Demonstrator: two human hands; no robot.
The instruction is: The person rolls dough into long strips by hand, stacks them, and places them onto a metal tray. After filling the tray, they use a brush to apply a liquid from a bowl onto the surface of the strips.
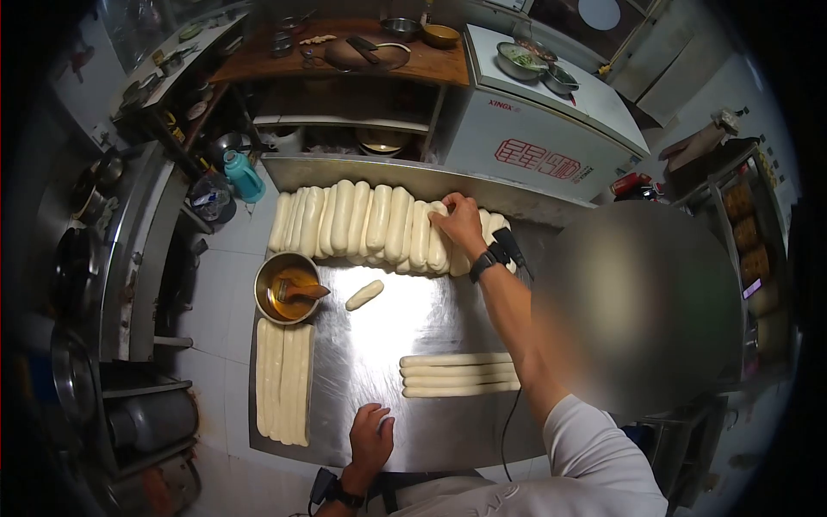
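Note:
My right hand [463,222] reaches to the far side of the steel table [362,336]. Its thumb and fingers close on the upper end of a dough roll [438,246] in a long, stacked row of pale, glossy dough rolls [345,215]. My left hand [371,438] hovers by the table's near edge, fingers loosely bent, thumb apart, holding nothing. Several long dough strips [457,376] lie side by side between my arms. One short dough piece [364,295] rests alone near the middle.
A metal pot [258,289] with yellow liquid and a brush [301,291] stands at the table's left. Below it lie more dough strips [284,379]. A raised metal wall [379,172] runs along the back. A dark cable [506,435] hangs beside my right arm. A blurred patch covers the right side.

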